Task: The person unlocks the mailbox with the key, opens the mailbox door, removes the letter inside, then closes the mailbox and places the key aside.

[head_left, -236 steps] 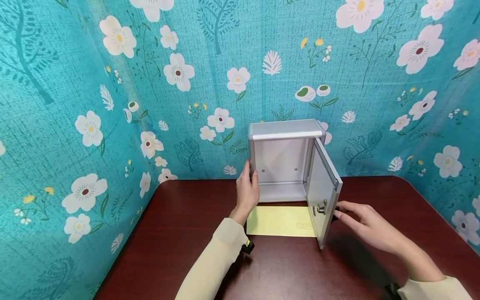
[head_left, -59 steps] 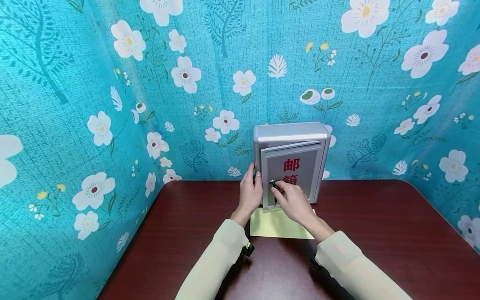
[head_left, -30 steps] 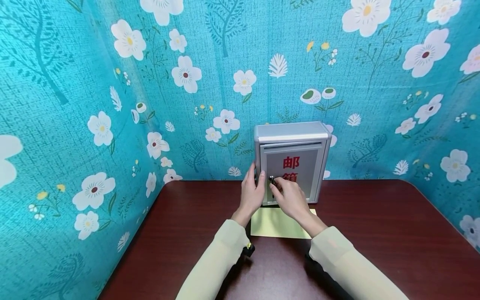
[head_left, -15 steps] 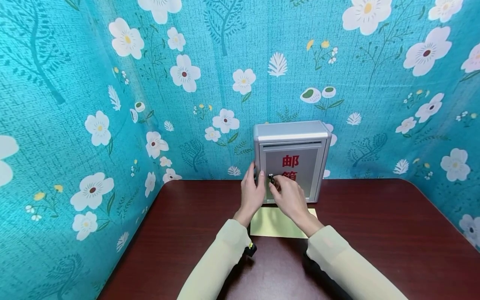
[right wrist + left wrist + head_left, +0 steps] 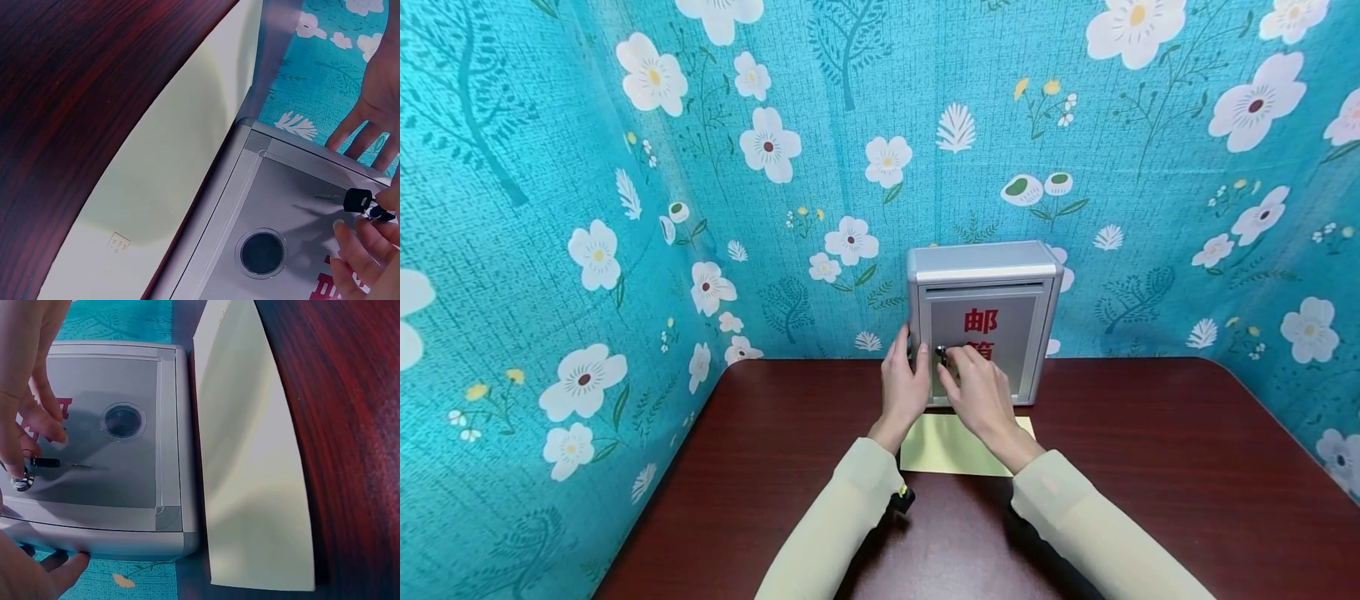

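Observation:
A silver-grey mailbox [image 5: 985, 260] with red characters stands upright on the table, its door lying flush in the frame. My left hand [image 5: 904, 390] rests against the box's left side, fingers fairly straight along the side and thumb by the front edge. At the door lock, my right hand [image 5: 982, 396] pinches a black-headed key, largely covered by the fingers. A second black-headed key [image 5: 357, 200] hangs beside it from the ring. The chrome lock [image 5: 24, 481] shows below the fingertips in the left wrist view. A round dark window [image 5: 123, 421] sits low in the door.
A pale yellow envelope [image 5: 951, 450] with a small red stamp lies flat in front of the mailbox. The dark red-brown table [image 5: 790, 450] has rounded back corners. Teal floral cloth [image 5: 820, 167] hangs behind it and at the sides.
The mailbox door stood wide open at first, then ajar with the right hand at its key, and has swung flush. The left hand stays at the box's side; the envelope has stayed put.

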Demonstrator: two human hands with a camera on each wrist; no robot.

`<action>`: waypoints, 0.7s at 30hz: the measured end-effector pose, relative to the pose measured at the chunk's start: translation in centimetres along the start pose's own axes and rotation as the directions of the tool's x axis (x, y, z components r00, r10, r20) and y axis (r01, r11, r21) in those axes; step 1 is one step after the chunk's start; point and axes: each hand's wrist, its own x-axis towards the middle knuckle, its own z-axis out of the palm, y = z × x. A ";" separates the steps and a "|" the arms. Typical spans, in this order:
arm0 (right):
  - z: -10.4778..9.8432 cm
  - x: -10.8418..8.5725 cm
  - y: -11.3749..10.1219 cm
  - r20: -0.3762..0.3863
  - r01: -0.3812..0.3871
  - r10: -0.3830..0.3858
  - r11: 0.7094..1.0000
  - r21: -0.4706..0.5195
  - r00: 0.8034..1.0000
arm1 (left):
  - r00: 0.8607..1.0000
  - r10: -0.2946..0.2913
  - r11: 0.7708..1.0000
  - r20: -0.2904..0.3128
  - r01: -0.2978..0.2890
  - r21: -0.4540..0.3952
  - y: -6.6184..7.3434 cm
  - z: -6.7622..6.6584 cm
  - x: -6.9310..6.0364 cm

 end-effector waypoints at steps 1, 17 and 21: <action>0.0 0.0 0.0 -0.001 0.004 -0.004 1.000 -0.006 1.000 | 1.000 0.000 1.000 0.001 0.000 0.000 0.0 0.0 0.0; -0.1 0.0 0.1 -0.056 0.186 -0.197 0.970 -0.153 0.979 | 1.000 0.009 1.000 -0.008 -0.009 -0.001 -0.3 0.2 0.1; 0.0 -0.1 0.3 -0.064 0.247 -0.264 0.948 -0.202 0.962 | 1.000 0.005 1.000 -0.006 -0.005 -0.004 -0.2 0.1 0.1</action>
